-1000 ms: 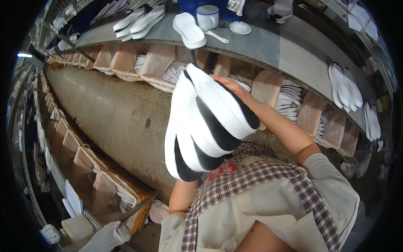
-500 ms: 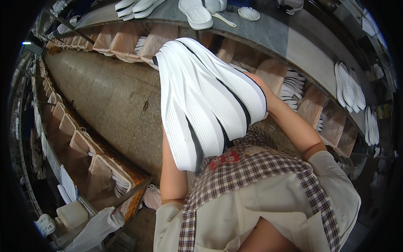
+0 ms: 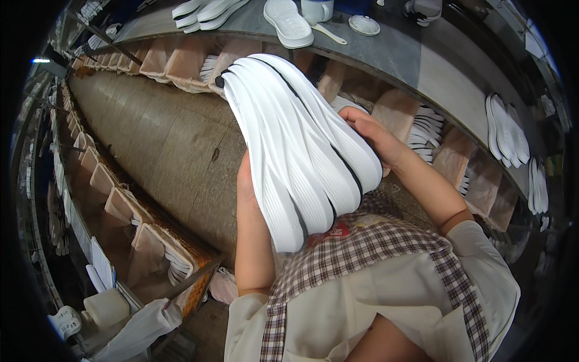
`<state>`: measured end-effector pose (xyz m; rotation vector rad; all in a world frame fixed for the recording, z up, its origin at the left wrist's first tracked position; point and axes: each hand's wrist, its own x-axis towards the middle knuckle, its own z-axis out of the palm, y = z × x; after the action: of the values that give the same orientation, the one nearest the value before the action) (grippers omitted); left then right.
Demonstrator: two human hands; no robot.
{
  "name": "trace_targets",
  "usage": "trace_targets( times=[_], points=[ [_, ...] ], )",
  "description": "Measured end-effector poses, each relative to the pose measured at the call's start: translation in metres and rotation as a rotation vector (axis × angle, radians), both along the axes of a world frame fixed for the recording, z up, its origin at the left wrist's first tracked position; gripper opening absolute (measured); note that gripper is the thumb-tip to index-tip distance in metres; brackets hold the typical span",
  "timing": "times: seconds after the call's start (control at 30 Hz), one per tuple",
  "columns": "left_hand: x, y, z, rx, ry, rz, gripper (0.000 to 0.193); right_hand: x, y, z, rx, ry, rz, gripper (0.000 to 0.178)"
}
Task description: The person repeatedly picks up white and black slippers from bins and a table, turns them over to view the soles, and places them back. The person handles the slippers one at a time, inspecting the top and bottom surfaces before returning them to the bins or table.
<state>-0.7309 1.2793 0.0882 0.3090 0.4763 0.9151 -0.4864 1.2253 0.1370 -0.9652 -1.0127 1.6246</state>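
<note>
A stack of white shoe soles (image 3: 301, 151) was held up in front of the person's chest, fanned slightly, each sole ribbed along its edge, with thin black layers showing between some of them. The left hand (image 3: 246, 184) had its grip closed around the stack's lower left edge; the right hand (image 3: 375, 136) clasped its upper right side, fingers wrapped over the top sole. Beyond the stack ran a row of tan cloth bins (image 3: 395, 111), several holding more white soles standing on edge. Above the bins, the grey counter (image 3: 434, 57) carried loose soles (image 3: 288, 23), a white cup (image 3: 316, 9) and a lid (image 3: 364, 25).
</note>
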Motion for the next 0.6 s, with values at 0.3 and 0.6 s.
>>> trace_targets(
  times=[0.3, 0.6],
  points=[
    [-0.002, 0.01, -0.017, 0.201, 0.127, -0.125, 0.077, -0.015, -0.006, 0.008, 0.068, -0.389, 0.02, 0.098],
    [0.001, 0.011, -0.02, 0.281, 0.256, -0.072, 0.084, -0.01, -0.012, -0.009, 0.18, -0.42, 0.07, 0.107]
  ],
)
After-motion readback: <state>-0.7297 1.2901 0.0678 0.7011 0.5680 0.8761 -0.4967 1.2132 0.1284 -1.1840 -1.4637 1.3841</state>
